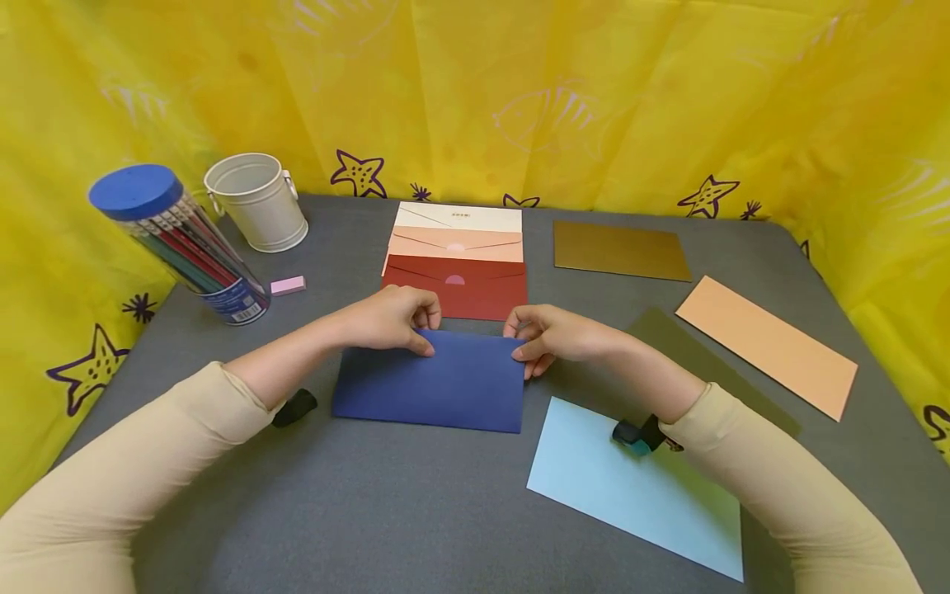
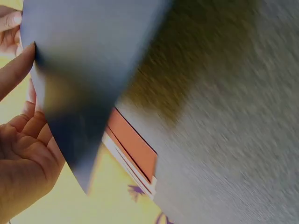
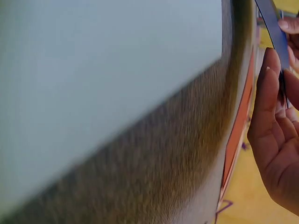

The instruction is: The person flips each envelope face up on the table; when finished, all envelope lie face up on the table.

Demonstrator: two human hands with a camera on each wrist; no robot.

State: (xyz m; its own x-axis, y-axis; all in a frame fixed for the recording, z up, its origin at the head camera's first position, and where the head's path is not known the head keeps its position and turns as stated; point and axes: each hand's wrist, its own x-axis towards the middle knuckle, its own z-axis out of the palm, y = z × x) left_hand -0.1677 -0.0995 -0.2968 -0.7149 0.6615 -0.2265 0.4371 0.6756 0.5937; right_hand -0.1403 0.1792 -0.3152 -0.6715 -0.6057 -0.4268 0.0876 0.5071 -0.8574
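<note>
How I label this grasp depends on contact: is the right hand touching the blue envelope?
Touching. The head view shows the right hand pinching the blue envelope near its upper right corner, thumb in front.

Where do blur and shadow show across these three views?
Head: dark blue envelope crisp, soft shadows on the grey table; left wrist: the envelope's right edge blurred, a brownish shadow beside it; right wrist: light blue envelope pale, its lower edge soft.
</note>
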